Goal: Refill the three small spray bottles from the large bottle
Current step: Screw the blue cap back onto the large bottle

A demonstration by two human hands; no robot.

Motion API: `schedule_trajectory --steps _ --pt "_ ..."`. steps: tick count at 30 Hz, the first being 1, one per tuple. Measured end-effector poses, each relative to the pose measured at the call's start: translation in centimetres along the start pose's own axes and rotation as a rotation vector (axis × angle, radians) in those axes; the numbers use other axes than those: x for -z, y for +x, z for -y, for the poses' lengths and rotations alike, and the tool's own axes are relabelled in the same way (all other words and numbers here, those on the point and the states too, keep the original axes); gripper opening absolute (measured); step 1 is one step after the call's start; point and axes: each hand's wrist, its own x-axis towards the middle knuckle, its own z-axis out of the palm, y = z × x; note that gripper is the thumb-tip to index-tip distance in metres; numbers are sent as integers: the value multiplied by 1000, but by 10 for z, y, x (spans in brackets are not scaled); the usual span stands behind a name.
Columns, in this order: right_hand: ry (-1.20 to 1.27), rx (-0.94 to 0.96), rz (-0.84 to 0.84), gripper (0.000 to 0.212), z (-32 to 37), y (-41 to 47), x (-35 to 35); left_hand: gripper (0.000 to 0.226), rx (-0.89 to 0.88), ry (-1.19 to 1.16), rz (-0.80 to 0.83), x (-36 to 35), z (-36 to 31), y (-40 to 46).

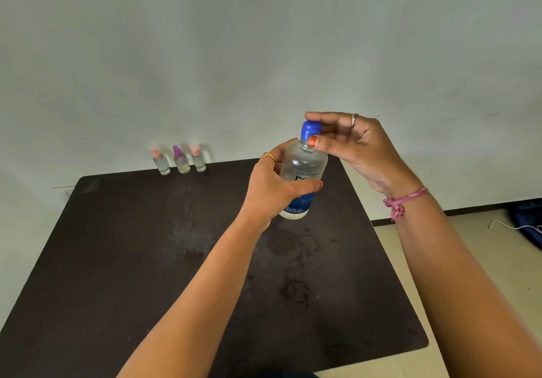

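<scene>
Three small spray bottles stand in a row at the far edge of the dark table (146, 260), against the wall: a pink-capped one (161, 163) at left, a purple-capped one (181, 161) in the middle holding a little yellowish liquid, and a second pink-capped one (199, 160) at right; all three keep their spray heads on, and the liquid in each lies low, as far as the blur allows. To their right and well apart from them, the left hand (274, 191) is wrapped round the body of the large bottle (303, 172), holding it upright and clear of the table surface. The blue cap (311, 129) sits on the neck of this bottle, pinched between thumb and fingers of the right hand (356, 147), which also bears a ring and, at the wrist, a pink thread band (403, 201). Judged from this arrangement, the task is at its opening step, the cap being worked at the neck; whether it is loosening or tightening cannot be told. No small bottle appears opened or topped up, so all three refills seem to remain, each needing its spray head removed, filled and replaced
</scene>
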Motion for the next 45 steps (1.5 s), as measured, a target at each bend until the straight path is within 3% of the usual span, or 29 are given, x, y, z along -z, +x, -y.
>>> schedule_trajectory --steps 5,12,16,19,22,25,29,33,35,38,41,43,45 --pt "-36 20 -123 34 7 -5 -6 78 -7 -30 -39 -4 -9 -4" --pt "-84 15 -367 30 11 -11 -22 63 -7 -27 -71 -9 -13 -10" --pt "-213 4 -489 29 9 -14 -30 77 -23 -3 -92 -14 -11 -12" --pt "-294 -28 -430 44 12 -18 -25 73 -24 15 -81 -15 -12 -15" --pt "-301 -11 -210 58 23 -23 -11 65 -23 22 -61 -16 -14 -17" --pt "-355 35 -92 40 25 -25 -5 69 -29 19 -54 -17 -14 -18" --pt "-305 24 -368 25 17 -23 -22 78 -35 14 -96 -21 -10 -17" --pt "-387 60 -592 40 14 -20 -41 87 -48 -1 -118 -23 -9 -19" --pt "-413 47 -570 46 14 -20 -42 86 -53 12 -119 -22 -11 -19" --pt "-338 -34 -376 52 18 -21 -32 76 -46 20 -120 -19 -11 -21" --pt "-216 -3 -146 37 17 -24 -17 83 -38 -4 -129 -15 -7 -21" --pt "-202 25 -140 25 13 -23 -15 86 -40 3 -129 -15 -4 -21" --pt "-247 14 -268 20 13 -20 -24 86 -34 -7 -138 -16 -3 -21"
